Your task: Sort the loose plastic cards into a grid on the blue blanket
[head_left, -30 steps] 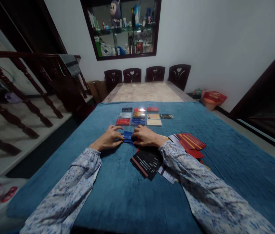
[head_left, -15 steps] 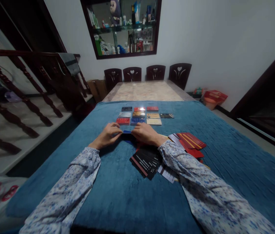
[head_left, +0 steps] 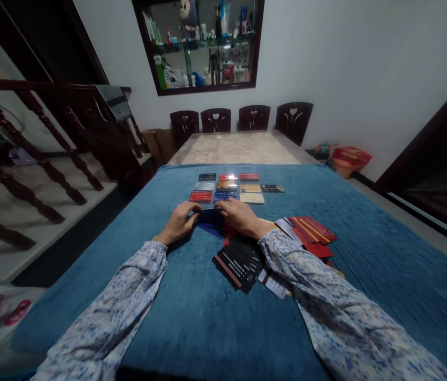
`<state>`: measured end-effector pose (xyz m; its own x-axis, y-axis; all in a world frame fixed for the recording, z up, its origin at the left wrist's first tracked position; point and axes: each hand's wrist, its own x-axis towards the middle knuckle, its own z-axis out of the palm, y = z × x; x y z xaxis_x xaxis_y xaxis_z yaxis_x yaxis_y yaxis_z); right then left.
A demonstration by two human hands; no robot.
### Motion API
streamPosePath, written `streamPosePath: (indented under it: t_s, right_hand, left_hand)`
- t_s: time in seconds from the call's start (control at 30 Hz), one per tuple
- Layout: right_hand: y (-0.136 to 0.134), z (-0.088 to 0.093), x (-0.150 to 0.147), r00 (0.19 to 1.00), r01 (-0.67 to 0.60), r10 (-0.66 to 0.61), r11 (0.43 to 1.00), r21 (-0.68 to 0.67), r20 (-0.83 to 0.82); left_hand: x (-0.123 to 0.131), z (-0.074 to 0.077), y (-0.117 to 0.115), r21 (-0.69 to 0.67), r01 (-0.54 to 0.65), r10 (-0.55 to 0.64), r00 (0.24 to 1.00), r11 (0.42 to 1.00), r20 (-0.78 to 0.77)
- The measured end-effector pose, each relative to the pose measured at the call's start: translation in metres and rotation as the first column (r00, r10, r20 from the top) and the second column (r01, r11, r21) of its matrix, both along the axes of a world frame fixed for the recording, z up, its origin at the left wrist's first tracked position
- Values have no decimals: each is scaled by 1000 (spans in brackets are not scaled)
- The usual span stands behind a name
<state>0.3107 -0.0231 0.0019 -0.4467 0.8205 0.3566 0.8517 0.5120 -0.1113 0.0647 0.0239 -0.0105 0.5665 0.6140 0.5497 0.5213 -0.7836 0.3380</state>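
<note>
Between my two hands is a dark blue card stack (head_left: 209, 215), tilted up on its edge. My left hand (head_left: 179, 219) grips its left end with thumb and fingers, and my right hand (head_left: 241, 216) pinches the right end. More blue cards lie beneath it on the cloth. Just beyond, card stacks stand in rows: a red stack (head_left: 201, 197), a blue stack (head_left: 224, 196) and a cream stack (head_left: 252, 198) are nearest. Fanned black cards (head_left: 239, 267) and a white card (head_left: 273, 283) lie by my right forearm, which partly covers the pile. Red cards (head_left: 314, 230) spread to its right.
A blue cloth (head_left: 160, 307) covers the near part of the table (head_left: 239, 148), whose far end is bare stone. A lone dark card (head_left: 273, 188) extends the middle row rightward. Several dark chairs (head_left: 255, 117) stand behind. A wooden railing (head_left: 48, 124) runs along the left.
The blue card stack has tilted up and shows more of its dark face. My left hand has shifted slightly right and its fingers have moved up. The laid-out rows stay put.
</note>
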Motion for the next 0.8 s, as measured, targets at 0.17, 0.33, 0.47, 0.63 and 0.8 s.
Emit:
streamPosePath:
  t_s: [0.17,0.33,0.47,0.63,0.8]
  right_hand:
    - [-5,2,-3,998,63,-61,997,-46,34]
    - [-7,4,-5,991,99,-92,993,-66,102]
    - [-6,3,-5,989,95,-86,993,-74,118]
    - [-5,2,-6,989,101,-89,990,-99,121]
    - [-5,1,-7,987,108,-91,986,-125,134]
  left_hand:
    - [-1,-4,0,-4,20,-20,1000,1000,3]
    - [-5,-8,2,23,29,-28,999,999,-40]
    - [-5,-11,3,49,49,-44,995,998,-93]
    - [-2,-11,1,56,82,-75,990,995,-119]
    - [0,-11,0,44,71,-65,990,997,-126]
